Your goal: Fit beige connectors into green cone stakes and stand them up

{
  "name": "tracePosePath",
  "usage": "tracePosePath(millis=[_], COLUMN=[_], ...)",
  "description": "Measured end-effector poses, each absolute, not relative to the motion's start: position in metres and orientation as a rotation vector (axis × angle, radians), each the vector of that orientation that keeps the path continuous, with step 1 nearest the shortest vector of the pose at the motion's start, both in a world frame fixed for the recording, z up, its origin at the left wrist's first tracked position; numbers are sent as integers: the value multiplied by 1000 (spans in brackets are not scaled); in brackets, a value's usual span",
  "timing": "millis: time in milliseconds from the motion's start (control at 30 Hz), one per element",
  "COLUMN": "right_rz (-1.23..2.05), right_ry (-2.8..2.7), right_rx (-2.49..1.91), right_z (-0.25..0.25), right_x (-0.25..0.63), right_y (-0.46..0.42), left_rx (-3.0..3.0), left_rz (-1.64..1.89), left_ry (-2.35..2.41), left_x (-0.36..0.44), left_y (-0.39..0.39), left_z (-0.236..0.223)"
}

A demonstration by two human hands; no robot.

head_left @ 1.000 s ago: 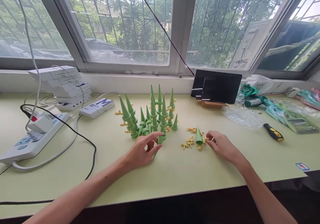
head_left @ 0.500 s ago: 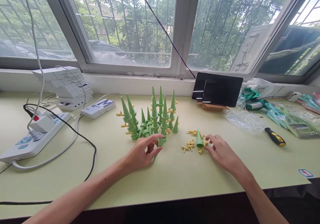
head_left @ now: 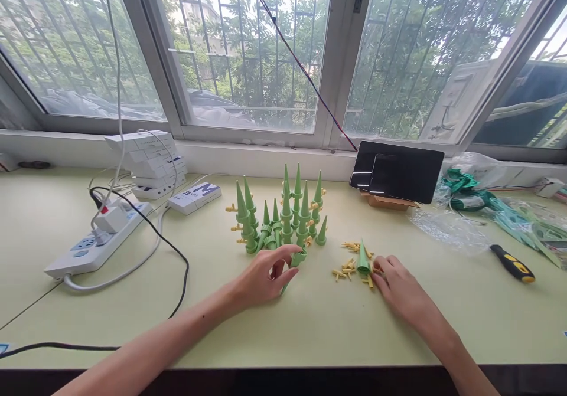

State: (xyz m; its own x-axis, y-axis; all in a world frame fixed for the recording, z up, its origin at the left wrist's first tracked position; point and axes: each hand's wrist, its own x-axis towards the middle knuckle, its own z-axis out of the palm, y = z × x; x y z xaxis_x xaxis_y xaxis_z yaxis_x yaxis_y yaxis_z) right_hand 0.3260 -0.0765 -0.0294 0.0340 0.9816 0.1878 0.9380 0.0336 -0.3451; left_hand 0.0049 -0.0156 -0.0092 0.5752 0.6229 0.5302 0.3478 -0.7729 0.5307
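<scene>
A cluster of upright green plastic cones (head_left: 283,213) stands mid-table, some with small yellow pegs in their sides. My left hand (head_left: 264,275) is closed round one green cone (head_left: 296,259) just in front of the cluster, thumb over its wide end. To the right lies a scatter of loose yellow pegs (head_left: 348,266) with a single green cone (head_left: 363,258) standing among them. My right hand (head_left: 398,287) rests palm down beside that cone, fingertips pinched among the pegs; what they hold is hidden.
A white power strip (head_left: 95,239) with a plugged adapter and black and white cables lies at left. Stacked white boxes (head_left: 148,160) sit behind it. A dark tablet (head_left: 398,172) leans at the sill. Plastic bags (head_left: 447,228) and a yellow-black screwdriver (head_left: 514,263) lie at right.
The camera has tilted and shifted, so everything sits lower and further right in the picture. My right hand has drawn in slightly toward the pegs; my left hand keeps its hold on the cone.
</scene>
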Motion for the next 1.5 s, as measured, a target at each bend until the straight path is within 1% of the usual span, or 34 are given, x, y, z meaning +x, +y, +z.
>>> tracePosePath(millis=[567, 1067, 1500], right_rz=[57, 237, 255], right_ry=[-1957, -1911, -1833], right_rx=[-2003, -1899, -1941], right_z=[-29, -26, -30], right_x=[318, 327, 328], right_y=[-83, -88, -90], left_rx=[2443, 2470, 2441], left_rz=[1015, 1012, 997], left_ry=[778, 781, 767], left_x=[5, 3, 4], left_y=[-14, -14, -13], left_z=[-8, -8, -8])
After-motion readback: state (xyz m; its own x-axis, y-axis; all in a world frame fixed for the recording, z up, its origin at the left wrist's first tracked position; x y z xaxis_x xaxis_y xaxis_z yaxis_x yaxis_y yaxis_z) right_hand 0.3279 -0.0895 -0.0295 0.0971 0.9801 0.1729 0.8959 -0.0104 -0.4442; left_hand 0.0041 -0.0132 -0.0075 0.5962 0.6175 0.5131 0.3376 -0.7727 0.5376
